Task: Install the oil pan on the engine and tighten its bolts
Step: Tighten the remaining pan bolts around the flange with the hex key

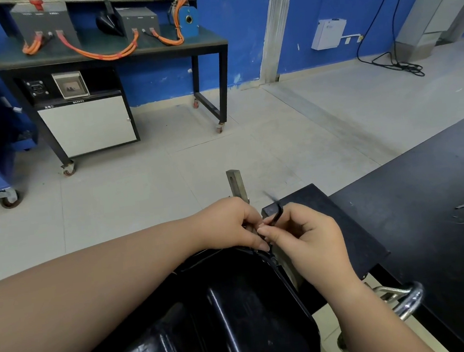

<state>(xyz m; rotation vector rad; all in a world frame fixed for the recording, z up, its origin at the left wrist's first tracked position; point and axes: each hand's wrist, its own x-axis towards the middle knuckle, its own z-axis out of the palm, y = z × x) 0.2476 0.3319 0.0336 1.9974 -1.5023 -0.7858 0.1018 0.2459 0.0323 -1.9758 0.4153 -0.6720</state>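
Looking down from head height, the view shows two bare forearms reaching forward over a glossy black oil pan [231, 310], which fills the lower middle of the frame with its domed underside facing up. The left hand [229, 223] rests at the pan's far rim, fingers curled and pinched on something too small to make out. The right hand [306, 242] meets it fingertip to fingertip and pinches a thin, dark L-shaped tool [276, 214], its bent end blurred and sticking upward. Both hands sit just above the pan's far edge flange. A grey metal bracket [237, 183] stands upright just beyond the left hand. To the right lies a black workbench [423, 201], with a chromed handle [404, 298] near the right wrist. Across the pale tiled floor stands a wheeled bench [110, 54] carrying grey boxes and orange cables [108, 53], against a blue and white wall.
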